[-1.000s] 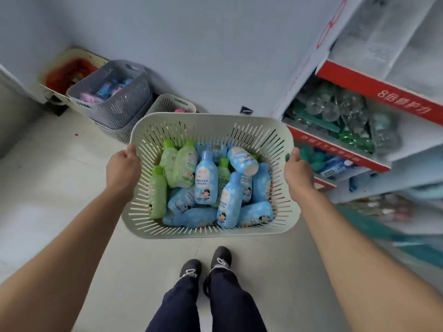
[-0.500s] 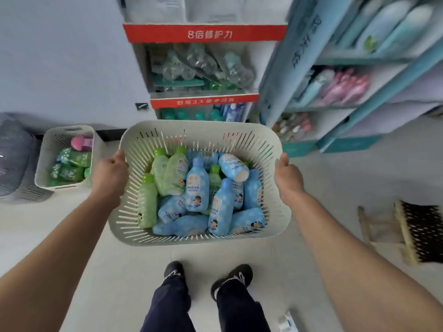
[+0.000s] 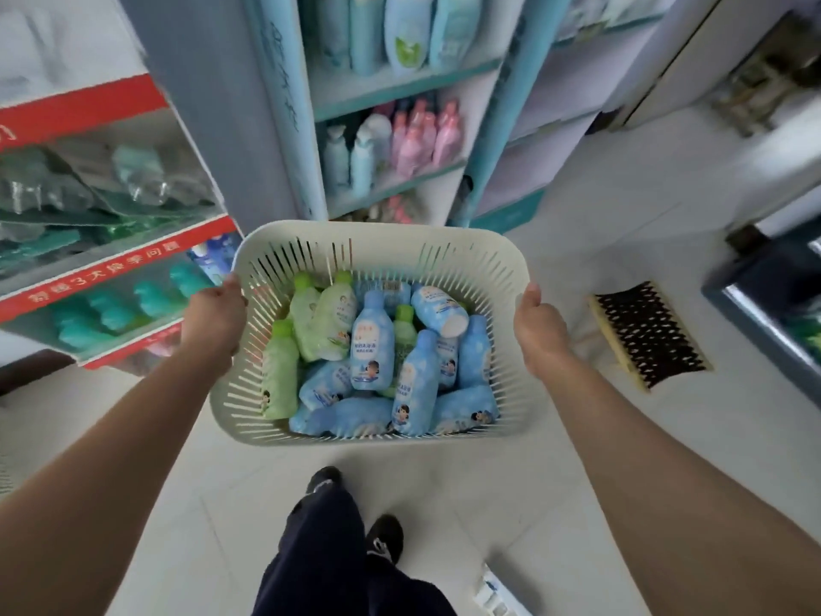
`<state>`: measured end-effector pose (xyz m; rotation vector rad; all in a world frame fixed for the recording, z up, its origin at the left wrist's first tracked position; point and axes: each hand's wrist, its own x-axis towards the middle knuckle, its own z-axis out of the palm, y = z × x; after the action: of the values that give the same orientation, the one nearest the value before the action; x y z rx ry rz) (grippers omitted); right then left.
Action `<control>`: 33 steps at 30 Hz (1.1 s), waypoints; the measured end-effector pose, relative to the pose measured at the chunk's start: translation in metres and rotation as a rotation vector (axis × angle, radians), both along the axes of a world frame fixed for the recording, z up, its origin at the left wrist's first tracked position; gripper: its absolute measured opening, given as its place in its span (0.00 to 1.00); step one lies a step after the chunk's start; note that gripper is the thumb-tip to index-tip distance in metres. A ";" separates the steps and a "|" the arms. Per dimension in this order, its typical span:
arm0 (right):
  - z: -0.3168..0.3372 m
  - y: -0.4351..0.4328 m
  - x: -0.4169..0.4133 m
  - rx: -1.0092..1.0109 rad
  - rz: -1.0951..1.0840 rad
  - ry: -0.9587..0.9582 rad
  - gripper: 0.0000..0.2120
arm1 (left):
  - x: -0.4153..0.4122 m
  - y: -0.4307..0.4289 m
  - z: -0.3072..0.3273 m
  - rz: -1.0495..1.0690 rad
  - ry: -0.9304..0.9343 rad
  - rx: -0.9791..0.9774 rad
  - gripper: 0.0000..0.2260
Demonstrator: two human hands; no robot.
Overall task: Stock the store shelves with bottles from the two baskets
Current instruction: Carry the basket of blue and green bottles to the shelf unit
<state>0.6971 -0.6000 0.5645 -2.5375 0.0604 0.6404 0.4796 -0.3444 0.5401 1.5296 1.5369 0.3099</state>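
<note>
Centrally in the frame, a cream slotted basket (image 3: 377,246) is held off the floor, tilted slightly toward the camera. Contents: a loose pile of blue bottles (image 3: 371,344) with cartoon labels, mostly lying on their sides or leaning, and green bottles (image 3: 280,371) grouped on the basket's left side. One blue bottle lies crosswise at the upper right of the pile.

Left hand (image 3: 213,320) is closed around the basket's left rim, thumb on top. Right hand (image 3: 540,331) is closed around the right rim, thumb likewise over the edge. Both forearms bare, extending from the lower corners.

Below the basket: dark trousers and black shoes (image 3: 384,537) on a pale tiled floor (image 3: 622,437).

Upper centre: a teal-edged shelf unit (image 3: 400,86) carrying tall pale blue bottles on top, and pink bottles (image 3: 426,135) next to white-blue ones one level down. Left of frame: a red-trimmed shelf (image 3: 115,264) with teal bottles and clear packaged items, blurred. Right of the basket, on the floor: a scrub brush (image 3: 646,333) with dark bristles. A small white item lies at the bottom edge; cannot identify.
</note>
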 end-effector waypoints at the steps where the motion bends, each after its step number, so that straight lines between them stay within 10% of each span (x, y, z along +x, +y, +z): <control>1: -0.001 -0.005 0.014 -0.005 -0.024 0.003 0.32 | 0.021 0.001 0.000 -0.035 0.006 0.000 0.20; 33: -0.029 -0.102 0.601 -0.012 -0.525 0.011 0.35 | 0.760 -0.039 -0.051 -0.588 0.066 0.078 0.28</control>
<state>1.2984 -0.7016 0.5350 -2.3784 0.7076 0.4397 1.2391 -0.3835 0.4888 1.9851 1.0644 -0.0213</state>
